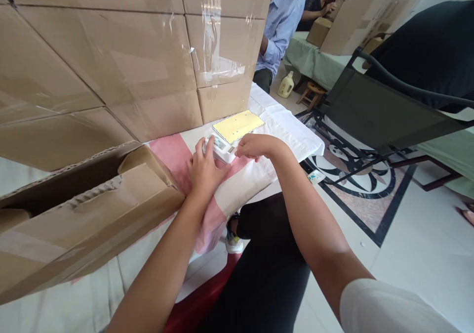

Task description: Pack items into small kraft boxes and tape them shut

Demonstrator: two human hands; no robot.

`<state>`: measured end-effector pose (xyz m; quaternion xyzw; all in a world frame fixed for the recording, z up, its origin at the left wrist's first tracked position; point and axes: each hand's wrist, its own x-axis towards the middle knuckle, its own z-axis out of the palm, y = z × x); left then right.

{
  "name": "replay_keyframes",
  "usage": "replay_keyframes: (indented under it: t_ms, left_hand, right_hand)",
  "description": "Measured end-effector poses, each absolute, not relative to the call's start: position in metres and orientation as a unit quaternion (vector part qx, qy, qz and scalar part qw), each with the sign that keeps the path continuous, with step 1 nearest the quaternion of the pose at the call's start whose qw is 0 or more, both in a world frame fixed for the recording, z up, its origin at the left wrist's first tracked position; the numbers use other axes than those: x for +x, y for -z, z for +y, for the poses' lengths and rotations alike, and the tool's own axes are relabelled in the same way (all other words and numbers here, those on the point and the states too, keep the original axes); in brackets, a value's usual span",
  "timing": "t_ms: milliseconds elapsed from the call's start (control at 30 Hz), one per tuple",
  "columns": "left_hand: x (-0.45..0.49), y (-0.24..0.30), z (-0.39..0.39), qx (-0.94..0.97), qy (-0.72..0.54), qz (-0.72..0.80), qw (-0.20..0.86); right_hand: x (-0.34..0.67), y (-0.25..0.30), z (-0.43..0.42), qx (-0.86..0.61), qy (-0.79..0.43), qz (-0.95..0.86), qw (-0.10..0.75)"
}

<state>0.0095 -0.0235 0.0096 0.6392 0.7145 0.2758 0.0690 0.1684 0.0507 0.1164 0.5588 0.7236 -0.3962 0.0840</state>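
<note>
A small white box-like object (220,147) with a printed top lies on the pink and cream cloth; its exact kind is unclear. My left hand (205,167) is closed round its near left side, thumb at the front and fingers over the top. At the object's right end, beside a small brownish patch, my right hand (255,146) has its fingers pinched together. Whatever they hold, if anything, is too small to make out. Just behind both hands a yellow sheet (239,125) with a pale edge and small dark marks lies flat.
Taped cardboard boxes (148,61) form a wall behind and left. An open carton (92,209) stands by my left forearm. The cloth-covered table (296,138) ends at the right. Beyond are a folding chair (377,105), a yellowish jug (286,85), a stool (311,95) and other people.
</note>
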Motion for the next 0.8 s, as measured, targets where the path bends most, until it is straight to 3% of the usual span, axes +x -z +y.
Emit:
replay_keyframes:
  t_ms: [800]
  left_hand:
    - [0.008,-0.008,-0.022,0.641,-0.28,0.711,0.074]
  right_hand:
    - [0.163,-0.117,0.047,0.596,0.394,0.693,0.099]
